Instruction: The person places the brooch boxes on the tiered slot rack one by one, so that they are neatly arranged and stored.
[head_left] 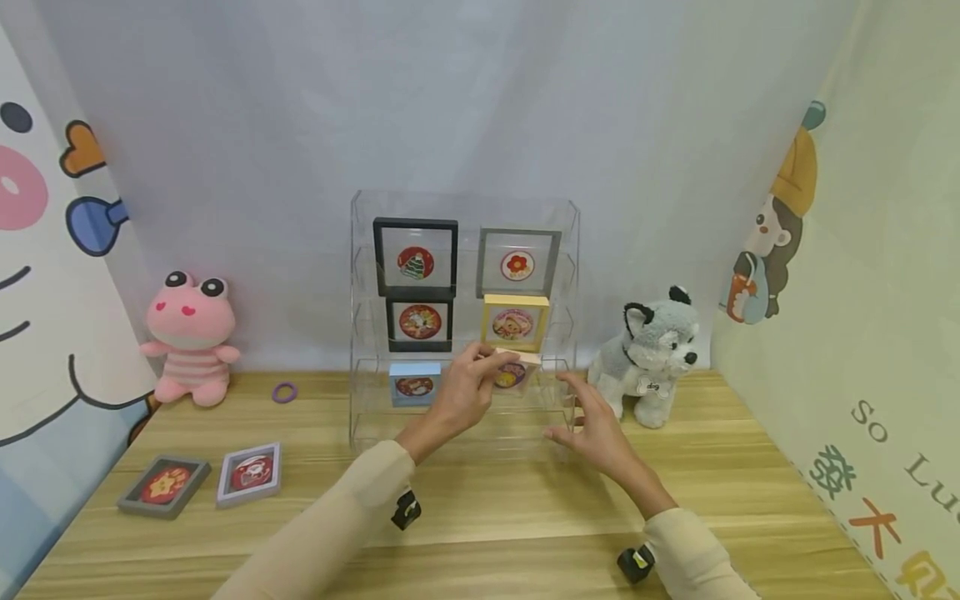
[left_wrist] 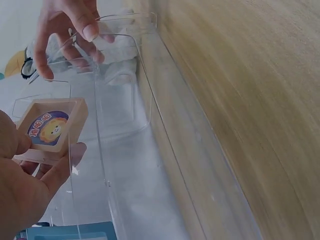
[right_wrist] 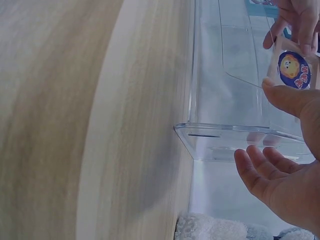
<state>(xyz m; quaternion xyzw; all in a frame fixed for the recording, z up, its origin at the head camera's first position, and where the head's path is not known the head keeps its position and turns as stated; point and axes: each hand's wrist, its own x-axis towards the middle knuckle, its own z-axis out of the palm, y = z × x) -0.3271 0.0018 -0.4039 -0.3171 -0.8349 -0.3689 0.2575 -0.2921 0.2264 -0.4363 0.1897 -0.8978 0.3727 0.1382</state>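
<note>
A clear acrylic display rack (head_left: 360, 333) stands on the wooden table with several framed badges on its shelves. My left hand (head_left: 487, 360) pinches a small pale pink frame (head_left: 515, 372) holding a lion badge at the rack's lower right shelf. The left wrist view shows that frame (left_wrist: 52, 130) between thumb and fingers of the left hand (left_wrist: 30, 175), behind the rack's clear wall (left_wrist: 150, 125). My right hand (head_left: 585, 417) is open with relaxed fingers beside the rack's right front corner. The right wrist view shows the right hand (right_wrist: 280, 175) just below the rack's corner (right_wrist: 225, 135), the pink frame (right_wrist: 295, 70) beyond.
On the rack sit two black frames (head_left: 415, 257) (head_left: 419, 321), a grey frame (head_left: 518, 262), a yellow frame (head_left: 514, 323) and a blue frame (head_left: 415, 383). A pink frog plush (head_left: 191, 337), purple ring (head_left: 284, 392), grey frame (head_left: 163, 485) and white frame (head_left: 249, 473) lie left. A husky plush (head_left: 652, 354) sits right.
</note>
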